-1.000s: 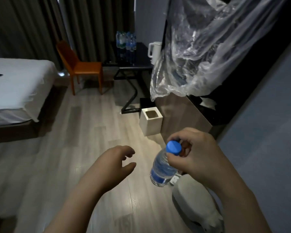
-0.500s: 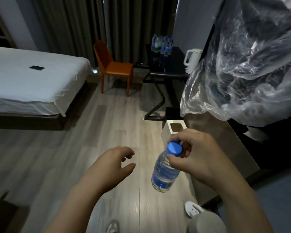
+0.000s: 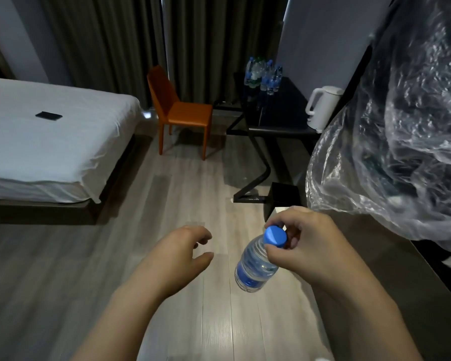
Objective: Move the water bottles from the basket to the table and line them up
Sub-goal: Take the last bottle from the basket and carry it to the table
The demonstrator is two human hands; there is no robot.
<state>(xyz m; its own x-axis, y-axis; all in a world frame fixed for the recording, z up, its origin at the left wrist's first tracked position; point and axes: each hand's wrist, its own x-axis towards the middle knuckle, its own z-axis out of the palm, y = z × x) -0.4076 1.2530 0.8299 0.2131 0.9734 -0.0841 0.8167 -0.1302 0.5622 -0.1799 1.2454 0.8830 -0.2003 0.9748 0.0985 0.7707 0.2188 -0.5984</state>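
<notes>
Bottle heading for the table, path is opening up

Right hand [image 3: 305, 246] still pinches the bottle [image 3: 255, 264] by its blue cap, body hanging tilted over the floor. Left hand [image 3: 177, 256] is empty, fingers loosely curled. Since a second ago the view has swung, so the table [image 3: 284, 118] and its bottle cluster [image 3: 263, 76] sit ahead, still well apart. There's a free lane between the chair [image 3: 182, 110] and the plastic sheet [image 3: 401, 139]. Mind the kettle [image 3: 320, 108] at the near edge.

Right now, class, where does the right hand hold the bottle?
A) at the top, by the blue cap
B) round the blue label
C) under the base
A: the right hand pinches the bottle at its neck by the blue cap, and the rest hangs free below.
</notes>
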